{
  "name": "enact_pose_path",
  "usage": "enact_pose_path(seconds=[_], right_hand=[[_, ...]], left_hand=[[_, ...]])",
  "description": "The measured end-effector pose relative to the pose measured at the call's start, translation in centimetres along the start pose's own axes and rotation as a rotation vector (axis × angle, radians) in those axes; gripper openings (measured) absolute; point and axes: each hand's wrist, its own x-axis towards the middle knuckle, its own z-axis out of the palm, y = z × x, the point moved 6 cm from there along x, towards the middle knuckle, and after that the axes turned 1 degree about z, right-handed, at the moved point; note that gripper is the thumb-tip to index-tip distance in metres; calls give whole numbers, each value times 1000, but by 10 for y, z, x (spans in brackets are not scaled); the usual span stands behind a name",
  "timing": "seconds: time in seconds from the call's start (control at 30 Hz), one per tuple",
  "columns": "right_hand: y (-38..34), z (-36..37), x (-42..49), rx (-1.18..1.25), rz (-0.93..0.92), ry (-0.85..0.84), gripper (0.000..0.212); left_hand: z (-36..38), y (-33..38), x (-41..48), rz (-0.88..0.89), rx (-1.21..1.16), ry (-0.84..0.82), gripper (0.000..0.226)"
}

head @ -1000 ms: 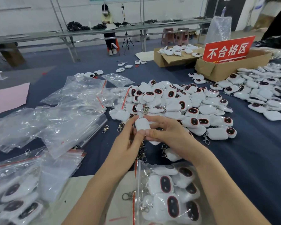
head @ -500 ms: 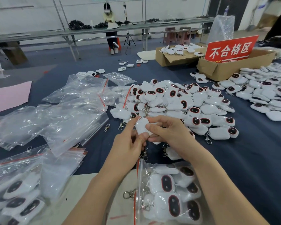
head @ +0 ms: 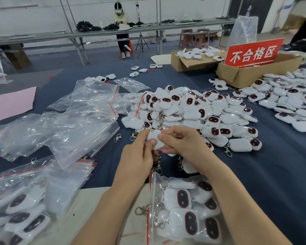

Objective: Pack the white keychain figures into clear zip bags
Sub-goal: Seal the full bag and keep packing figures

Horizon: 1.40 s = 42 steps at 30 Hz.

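Both my hands hold one white keychain figure (head: 155,138) above the blue table, near the front of the big pile of figures (head: 193,110). My left hand (head: 138,156) pinches it from the left with the thumb on top, and my right hand (head: 182,142) grips it from the right. Its metal clasp chain (head: 157,165) hangs below my hands. Right under them lies a clear zip bag (head: 184,209) partly filled with several figures. Empty clear zip bags (head: 74,128) lie piled at the left.
Filled bags (head: 19,206) sit at the lower left. A second spread of figures (head: 290,98) covers the right side. Two cardboard boxes (head: 244,75) with a red sign (head: 253,53) stand at the back right. A seated person (head: 121,29) is at a far bench.
My hands have turned the figure slightly between them while staying in the same spot. The view has shifted a little; nothing else has moved.
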Motion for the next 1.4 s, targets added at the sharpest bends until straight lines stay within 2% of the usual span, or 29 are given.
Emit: enact_pose_path(seconds=[0.07,0.37,0.5,0.7,0.8,1.07,1.2,1.27,1.4], right_hand=[[1,2,0,-20,-4,-9,16],[4,4,2,-78,-33,36,18],[5,1,5,-15,-41,76,5],[6,-1,2,-26,-18,20,21],[6,-2,2,-20,-18,4,21],[1,-1,1,-138,-101,-23,32],[-8,3,-2,-194,-190,0,40],[-17,9,-6,-266,-262,13,40],[-45,25,-24,-467,-504,20,47]], left_hand=[[-2,-2,0,-17,0,48,14],[-2,-6,1,-15,-28,91,22],[1,-7,4,-4,-36,28,34],[9,-8,5,-18,-126,-125,31],[11,-10,5,-20,-142,-167,46],[8,-7,4,-25,-234,-169,53],[2,0,2,-45,-263,-99,36],[-4,6,-1,-87,-349,-74,27],[-8,17,-3,-262,-593,-108,51]])
